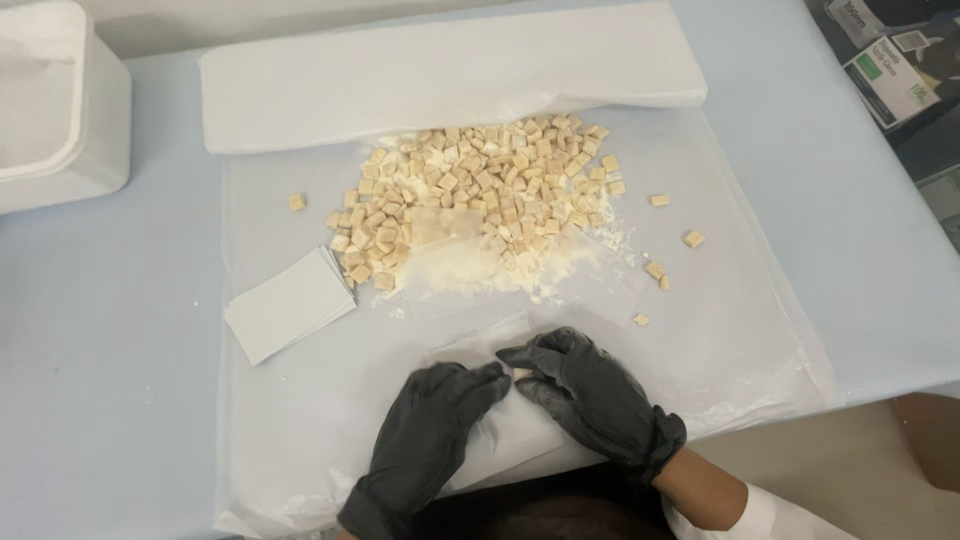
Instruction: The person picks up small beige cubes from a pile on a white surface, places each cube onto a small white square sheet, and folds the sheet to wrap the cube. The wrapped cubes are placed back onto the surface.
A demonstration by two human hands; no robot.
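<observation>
A: Central item: a small beige cube (522,373) pinched on a thin translucent wrapper sheet (470,350). Where does it lie relative to the hands?

B: Directly between them, at the near edge of the table (120,330). The fingertips of the left hand (428,440) meet it from the left; the right hand (590,395) meets it from the right. Both wear black gloves, and both are partly curled, fingers closed on cube and sheet together. Neither is clearly nearer.

A: Long axis?

B: The cube is too small to tell. The wrapper runs roughly left to right under the fingers.

A: Surroundings, moving outward?

B: Beyond the hands, farther from the person, a heap of like cubes (480,190) dusted with white powder (470,265). Left of that, a stack of white paper squares (290,303). All rest on a clear plastic liner (750,330). A folded white pad (450,75) lies behind, and a white tub (60,110) sits far left.
</observation>
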